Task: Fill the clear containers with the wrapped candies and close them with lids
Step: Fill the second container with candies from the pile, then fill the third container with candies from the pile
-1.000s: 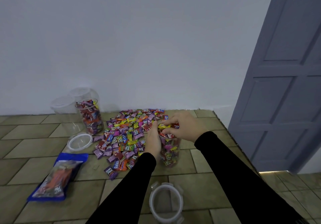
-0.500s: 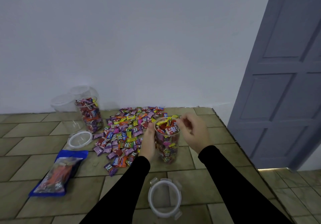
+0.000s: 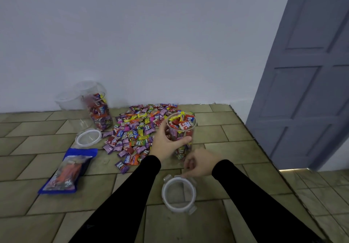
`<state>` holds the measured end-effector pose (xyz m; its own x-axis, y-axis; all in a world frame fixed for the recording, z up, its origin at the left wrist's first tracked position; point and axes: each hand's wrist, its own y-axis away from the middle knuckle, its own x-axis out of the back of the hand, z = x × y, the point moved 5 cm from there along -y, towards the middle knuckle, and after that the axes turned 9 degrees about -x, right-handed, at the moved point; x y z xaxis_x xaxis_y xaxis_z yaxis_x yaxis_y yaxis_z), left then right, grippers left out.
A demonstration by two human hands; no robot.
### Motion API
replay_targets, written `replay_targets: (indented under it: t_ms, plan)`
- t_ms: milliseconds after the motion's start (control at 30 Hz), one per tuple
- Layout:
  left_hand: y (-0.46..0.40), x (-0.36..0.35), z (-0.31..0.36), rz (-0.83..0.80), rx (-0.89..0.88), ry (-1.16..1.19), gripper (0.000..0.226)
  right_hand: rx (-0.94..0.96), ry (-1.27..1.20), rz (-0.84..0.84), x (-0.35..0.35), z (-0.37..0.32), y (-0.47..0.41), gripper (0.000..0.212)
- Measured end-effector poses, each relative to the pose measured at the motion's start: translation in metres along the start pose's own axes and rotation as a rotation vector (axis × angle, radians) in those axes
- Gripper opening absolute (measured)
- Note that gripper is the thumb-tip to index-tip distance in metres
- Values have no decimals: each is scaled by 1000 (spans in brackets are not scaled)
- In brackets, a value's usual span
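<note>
Full jar [image 3: 181, 129], lid [image 3: 179, 195] pending.
Left hand [image 3: 166, 142] grips jar; right hand [image 3: 200, 164] pinches lid rim; next, cap it squarely.

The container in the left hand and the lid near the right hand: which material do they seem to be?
Container: probably clear, glossy plastic; candies show through its wall. Lid: likely whitish translucent plastic; floor tiles show through its centre.

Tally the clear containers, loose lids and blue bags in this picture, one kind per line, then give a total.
Clear containers: 4, two filled, two empty
Loose lids: 2
Blue bags: 1
Total: 7
</note>
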<state>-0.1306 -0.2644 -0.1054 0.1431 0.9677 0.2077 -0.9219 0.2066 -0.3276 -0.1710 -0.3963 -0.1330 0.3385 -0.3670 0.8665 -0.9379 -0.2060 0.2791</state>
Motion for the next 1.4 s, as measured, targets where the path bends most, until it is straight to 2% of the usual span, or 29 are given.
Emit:
replay_targets:
  t_ms: [200, 333, 667, 767, 967, 1100, 1167, 1300, 1400]
  plan:
    - [7, 1, 1, 13, 13, 31, 81, -41, 40, 1, -6, -2, 1, 22]
    - [11, 4, -3, 15, 27, 26, 96, -82, 61, -2, -11, 3, 2, 21]
    - [2, 32, 10, 66, -33, -96, 86, -141, 174, 27, 24, -3, -7, 23]
    - [-5, 54, 20, 154, -87, -209, 87, -151, 130, 82, 39, -9, -19, 23]
    - [-34, 110, 45, 265, -74, -198, 76, -113, -31, 225, 58, -38, -45, 19]
    - [-59, 145, 62, 323, -88, -238, 69, -134, -77, 321, 73, -58, -70, 39]
    - [-72, 159, 66, 341, -73, -242, 67, -124, -133, 359, 81, -69, -84, 41]
    - [-105, 183, 68, 361, -48, -289, 71, -115, -177, 359, 89, -89, -121, 34]
    - [-129, 194, 64, 382, -33, -325, 62, -117, -190, 318, 89, -104, -152, 25]
